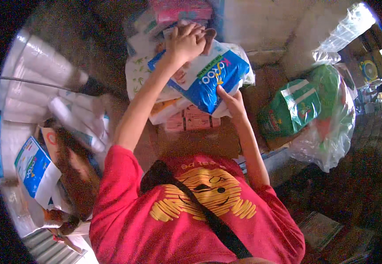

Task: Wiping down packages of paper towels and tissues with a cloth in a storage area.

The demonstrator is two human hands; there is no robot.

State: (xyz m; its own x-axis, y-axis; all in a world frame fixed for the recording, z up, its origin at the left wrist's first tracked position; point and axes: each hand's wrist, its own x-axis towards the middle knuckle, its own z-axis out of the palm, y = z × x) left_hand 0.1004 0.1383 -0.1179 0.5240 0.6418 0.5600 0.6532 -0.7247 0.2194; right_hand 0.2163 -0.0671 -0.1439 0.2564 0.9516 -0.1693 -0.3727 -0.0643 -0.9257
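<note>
A blue-and-white pack is held just above centre, toward 12 o'clock in the view, over a loose pile. At its 4 o'clock corner it is gripped by the right hand, the thumb laid flat on the printed face and the fingers hidden underneath. At its 11 o'clock edge the left hand is placed, fingers bent, beside a brown flap; whether the pack itself is clasped there cannot be told. The hands are well apart. The handling is judged to be partway along: the pack has been taken up, but its release is not yet done. Left unheld are a white leaf-patterned pack at the held pack's 9 o'clock, a pink pack at its 6 o'clock and, farther out, a green pack near 3 o'clock in the view. How many have been dealt with is not shown.
</note>
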